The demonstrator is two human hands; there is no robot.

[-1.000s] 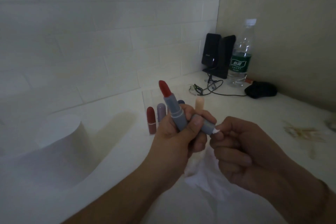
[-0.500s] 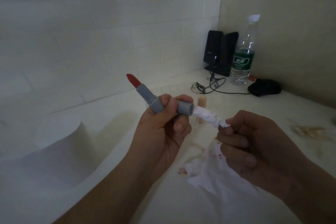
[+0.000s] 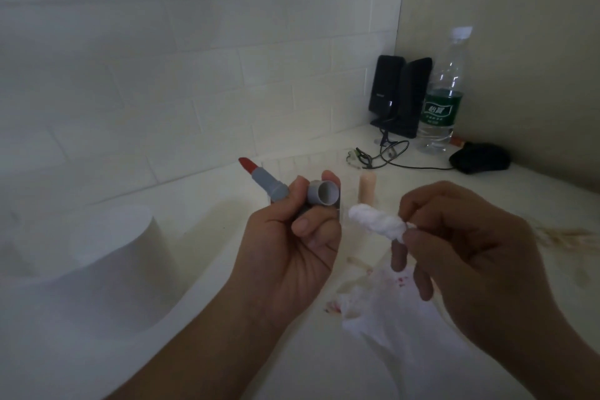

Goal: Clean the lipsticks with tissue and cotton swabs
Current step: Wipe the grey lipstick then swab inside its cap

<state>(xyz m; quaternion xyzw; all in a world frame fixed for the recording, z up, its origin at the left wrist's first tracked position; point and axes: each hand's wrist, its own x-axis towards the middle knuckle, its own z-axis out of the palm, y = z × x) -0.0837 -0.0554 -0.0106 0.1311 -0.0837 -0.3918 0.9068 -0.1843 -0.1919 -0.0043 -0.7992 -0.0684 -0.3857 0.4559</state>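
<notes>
My left hand grips a grey lipstick with its red tip pointing up-left. The same hand also holds the grey cap, whose hollow open end faces the camera. My right hand pinches a rolled twist of white tissue, held just right of the cap and apart from it. The rest of that tissue hangs down to the table and carries red smears. A pale peach lipstick stands upright behind the hands.
A white tissue roll lies at the left. In the far corner stand two black speakers, a water bottle, tangled cables and a black mouse. Cotton swabs lie at the right.
My right hand has pulled the rolled tissue out of the cap, which now shows an open end. The left hand tilted the lipstick from upright to pointing up-left.
</notes>
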